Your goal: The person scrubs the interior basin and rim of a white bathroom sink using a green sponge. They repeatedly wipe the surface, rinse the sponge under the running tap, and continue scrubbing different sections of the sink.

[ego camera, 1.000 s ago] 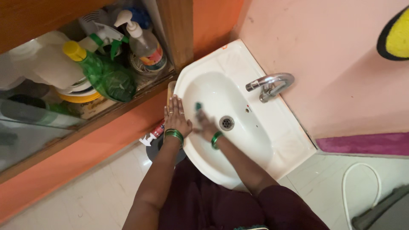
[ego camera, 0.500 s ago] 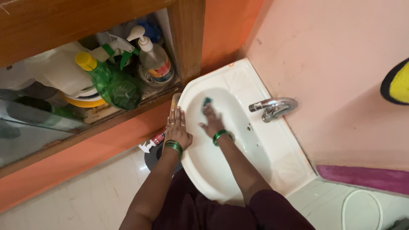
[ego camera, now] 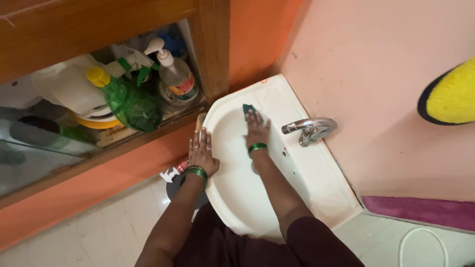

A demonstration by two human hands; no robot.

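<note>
- Pressing my right hand flat, fingers together on the green scrub pad at the sink's far inner wall.
- My left hand rests flat on the rim, fingers apart, holding nothing.
- I think the near bowl is not scrubbed yet.

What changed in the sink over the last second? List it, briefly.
The right hand slid the green scrub pad from near the drain up the basin to the far inner wall of the white sink. The left hand stayed flat on the left rim; the tap is unchanged.
</note>
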